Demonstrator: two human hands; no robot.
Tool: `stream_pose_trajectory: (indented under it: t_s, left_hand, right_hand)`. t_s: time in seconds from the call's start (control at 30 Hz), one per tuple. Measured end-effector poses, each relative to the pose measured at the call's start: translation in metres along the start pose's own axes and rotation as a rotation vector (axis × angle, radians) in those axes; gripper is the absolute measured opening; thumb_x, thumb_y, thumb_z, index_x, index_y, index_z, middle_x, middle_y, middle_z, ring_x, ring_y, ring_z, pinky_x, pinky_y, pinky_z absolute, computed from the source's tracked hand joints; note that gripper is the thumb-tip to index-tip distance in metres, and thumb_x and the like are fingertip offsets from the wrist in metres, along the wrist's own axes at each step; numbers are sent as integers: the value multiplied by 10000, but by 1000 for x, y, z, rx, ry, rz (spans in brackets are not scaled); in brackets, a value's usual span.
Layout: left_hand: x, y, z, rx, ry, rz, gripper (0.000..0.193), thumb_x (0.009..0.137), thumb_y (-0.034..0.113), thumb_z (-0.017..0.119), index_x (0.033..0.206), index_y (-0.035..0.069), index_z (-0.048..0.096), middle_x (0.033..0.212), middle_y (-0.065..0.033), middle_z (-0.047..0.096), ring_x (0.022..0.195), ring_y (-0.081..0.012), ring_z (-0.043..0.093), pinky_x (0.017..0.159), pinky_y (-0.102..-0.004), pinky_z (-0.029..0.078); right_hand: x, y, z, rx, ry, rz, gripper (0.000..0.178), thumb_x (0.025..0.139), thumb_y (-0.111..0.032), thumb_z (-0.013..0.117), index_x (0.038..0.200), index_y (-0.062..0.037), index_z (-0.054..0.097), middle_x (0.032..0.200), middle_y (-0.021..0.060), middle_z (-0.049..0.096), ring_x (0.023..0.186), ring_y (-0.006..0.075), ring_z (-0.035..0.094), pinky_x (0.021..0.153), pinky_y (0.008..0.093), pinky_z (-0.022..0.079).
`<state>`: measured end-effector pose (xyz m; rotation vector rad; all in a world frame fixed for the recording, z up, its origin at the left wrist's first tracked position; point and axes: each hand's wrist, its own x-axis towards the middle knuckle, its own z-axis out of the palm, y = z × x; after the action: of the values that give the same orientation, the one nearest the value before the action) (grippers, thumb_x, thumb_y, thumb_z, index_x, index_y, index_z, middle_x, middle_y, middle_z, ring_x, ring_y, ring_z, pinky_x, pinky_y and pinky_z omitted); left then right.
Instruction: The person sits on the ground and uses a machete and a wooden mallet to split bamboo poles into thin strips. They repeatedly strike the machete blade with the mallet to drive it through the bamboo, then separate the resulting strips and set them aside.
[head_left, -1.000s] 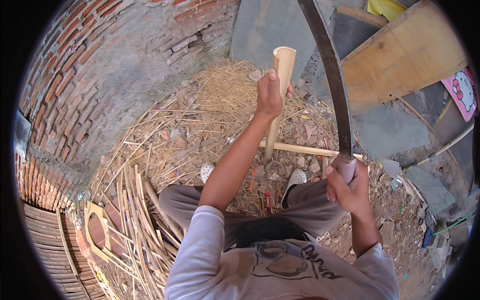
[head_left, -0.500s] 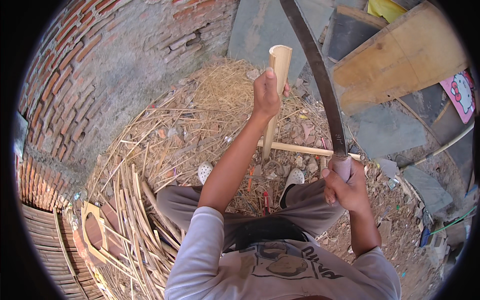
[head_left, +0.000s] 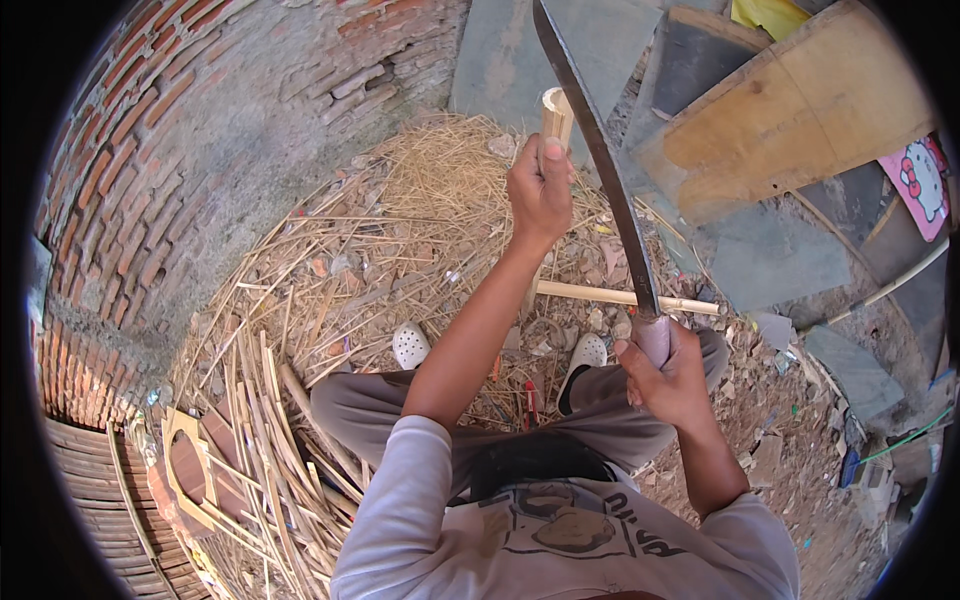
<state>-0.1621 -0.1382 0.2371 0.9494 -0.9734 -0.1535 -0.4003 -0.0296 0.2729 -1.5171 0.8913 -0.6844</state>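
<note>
My left hand (head_left: 541, 195) is closed round a split piece of bamboo (head_left: 556, 118), held upright near its top. Its hollow upper end shows above my thumb, while my hand and forearm hide most of the lower part. In my right hand (head_left: 664, 375) is the handle of a long machete (head_left: 612, 185) with a dark, slightly curved blade. The blade slants up and to the left, its upper part crossing close beside the top of the bamboo. Whether the two touch, I cannot tell. Behind the machete's handle, another bamboo length (head_left: 625, 297) lies across the ground.
Loose bamboo strips (head_left: 268, 440) are heaped at my left, and shavings (head_left: 440, 175) cover the rubble ahead. A brick wall (head_left: 225, 150) rises on the left. Broken grey sheets (head_left: 775, 255) and a brown board (head_left: 790, 115) lean at the right. A red-handled tool (head_left: 531, 397) lies between my feet.
The machete has swung left, bringing its blade next to the bamboo's top. My right hand moved left and slightly down. My left hand turned a little, and the bamboo's top shifted slightly left.
</note>
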Motion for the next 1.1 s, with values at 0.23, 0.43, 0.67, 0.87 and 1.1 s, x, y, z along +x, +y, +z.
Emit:
stream_pose_trajectory:
  t_s: [0.23,0.43,0.67,0.87,1.1]
  left_hand:
    - [3,-1,-1,-31,-7,-5,603,989,595,410,797,39,544,632,-26,546,591,-110,543,556,-280,426]
    - [1,-2,0,-17,-6,-23,617,987,605,404,791,36,544,639,-32,551,597,-122,549,567,-287,431]
    - [4,-3,0,-5,-2,-3,633,981,622,397,796,36,548,646,-36,564,626,-130,572,595,-295,440]
    - [2,1,-4,18,-14,-4,606,997,581,398,803,26,544,656,-46,568,626,-124,569,595,-290,447]
    - [4,0,-14,-51,10,-56,566,1012,543,394,829,28,544,671,-43,563,633,-110,559,601,-283,454]
  right_hand:
    - [-6,-31,-8,49,71,-287,165,898,-64,680,835,-37,530,596,-26,529,468,39,499,418,220,383]
    - [15,-13,1,-11,127,-229,138,874,-26,631,793,-42,520,596,-18,529,480,61,507,443,246,396]
    - [21,-5,-11,-79,-82,92,84,842,-30,595,900,1,543,606,19,546,452,97,537,411,270,414]
    - [14,-16,-12,75,-170,170,121,857,-47,648,903,1,547,612,13,543,453,89,537,407,266,408]
    - [14,-29,-3,-1,106,-115,141,854,4,659,795,-22,534,620,-18,532,463,52,484,429,228,368]
